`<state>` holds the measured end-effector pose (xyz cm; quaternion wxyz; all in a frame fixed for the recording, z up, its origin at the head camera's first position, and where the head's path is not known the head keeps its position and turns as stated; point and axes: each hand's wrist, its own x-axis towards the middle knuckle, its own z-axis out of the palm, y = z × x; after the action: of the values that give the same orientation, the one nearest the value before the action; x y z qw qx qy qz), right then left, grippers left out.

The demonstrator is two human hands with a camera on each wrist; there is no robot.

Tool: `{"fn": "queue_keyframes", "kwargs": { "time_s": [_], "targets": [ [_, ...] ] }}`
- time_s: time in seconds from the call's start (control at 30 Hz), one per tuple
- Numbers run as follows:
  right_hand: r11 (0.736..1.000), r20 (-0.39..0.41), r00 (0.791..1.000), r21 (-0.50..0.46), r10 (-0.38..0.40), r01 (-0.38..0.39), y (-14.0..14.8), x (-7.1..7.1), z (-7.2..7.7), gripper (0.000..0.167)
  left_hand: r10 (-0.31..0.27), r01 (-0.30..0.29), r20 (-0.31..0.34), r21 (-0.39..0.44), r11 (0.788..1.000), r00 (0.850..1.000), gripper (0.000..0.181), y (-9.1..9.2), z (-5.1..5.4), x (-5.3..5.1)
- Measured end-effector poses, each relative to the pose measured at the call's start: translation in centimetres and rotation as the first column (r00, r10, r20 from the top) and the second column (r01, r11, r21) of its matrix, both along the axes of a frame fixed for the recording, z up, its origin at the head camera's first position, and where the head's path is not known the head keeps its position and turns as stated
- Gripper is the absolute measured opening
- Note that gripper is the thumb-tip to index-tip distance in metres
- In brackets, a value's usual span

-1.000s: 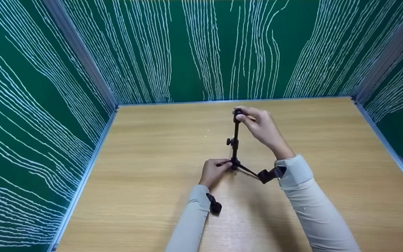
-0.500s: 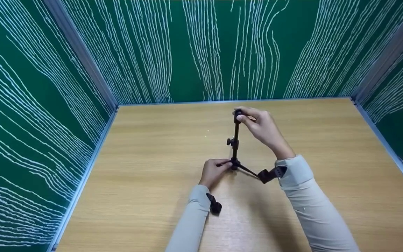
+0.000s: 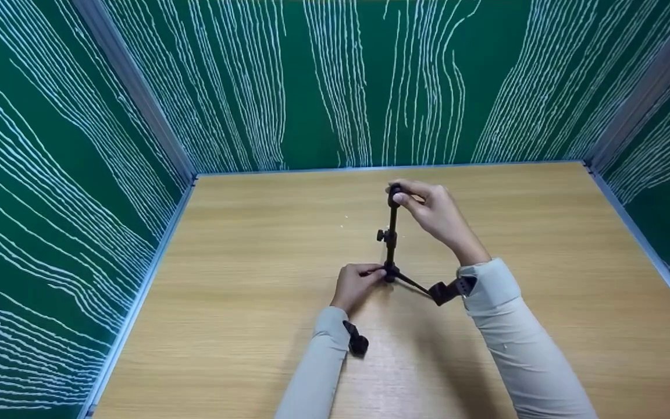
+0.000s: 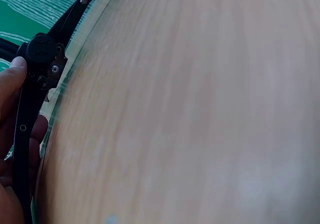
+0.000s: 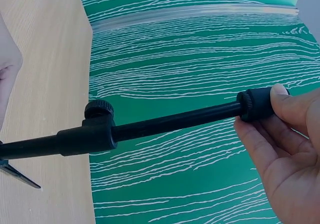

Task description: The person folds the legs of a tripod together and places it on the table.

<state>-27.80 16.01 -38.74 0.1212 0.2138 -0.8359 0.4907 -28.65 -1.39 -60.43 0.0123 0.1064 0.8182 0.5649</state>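
Black all over, the tripod stand [image 3: 391, 241] is between my two hands above the middle of the bench [image 3: 242, 279], its pole looking close to upright from the head view; whether its feet touch the wood I cannot tell. At the top, my right hand [image 3: 437, 212] has the pole's end cap [image 5: 259, 104] pinched, thumb on one side and fingers on the other, just past a ridged collar [image 5: 245, 105]. Below that, the slim inner tube [image 5: 177, 120] runs into a thicker sleeve joint [image 5: 87, 139], and a ridged thumbscrew [image 5: 99, 109] sticks out from its side. Down at the base, my left hand [image 3: 353, 286] is clamped on the stand, thumb tip against the round hub [image 4: 42, 48] and fingers curled behind one flat leg [image 4: 22, 134]. Another leg [image 3: 413, 284] slants from the hub towards my right wrist, where the camera [image 3: 441, 293] strapped there hides its far end. My left wrist carries a matching camera [image 3: 359, 345], and both forearms are in pale grey sleeves [image 3: 521, 337]. Near the pole, on its left, a few tiny white specks [image 3: 344, 221] dot the wood-grained bench top. Beyond its back edge stands a green panel [image 3: 300, 105] covered in wavy white lines, with similar panels at either side and grey posts [image 3: 137, 87] at the corners.
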Motion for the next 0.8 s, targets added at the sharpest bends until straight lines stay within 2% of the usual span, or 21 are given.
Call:
{"fn": "queue_keyframes", "kwargs": {
  "time_s": [0.37, 0.63, 0.8],
  "targets": [
    [0.999, 0.009, 1.0, -0.026, 0.026, -0.026, -0.03, -0.2, 0.06, 0.028, 0.002, -0.003, 0.009, 0.013, 1.0, 1.0, 0.021, 0.03, 0.0, -0.04],
    [0.999, 0.068, 0.998, -0.048, -0.01, 0.013, -0.01, -0.11, -0.08, 0.029, 0.014, -0.015, 0.022, 0.012, 1.0, 1.0, 0.021, 0.12, -0.12, -0.04],
    [0.998, 0.078, 0.997, -0.056, -0.02, 0.024, 0.01, -0.03, -0.17, 0.029, 0.011, -0.011, 0.0, 0.004, 1.0, 1.0, 0.022, 0.08, -0.03, -0.05]
  ]
}}
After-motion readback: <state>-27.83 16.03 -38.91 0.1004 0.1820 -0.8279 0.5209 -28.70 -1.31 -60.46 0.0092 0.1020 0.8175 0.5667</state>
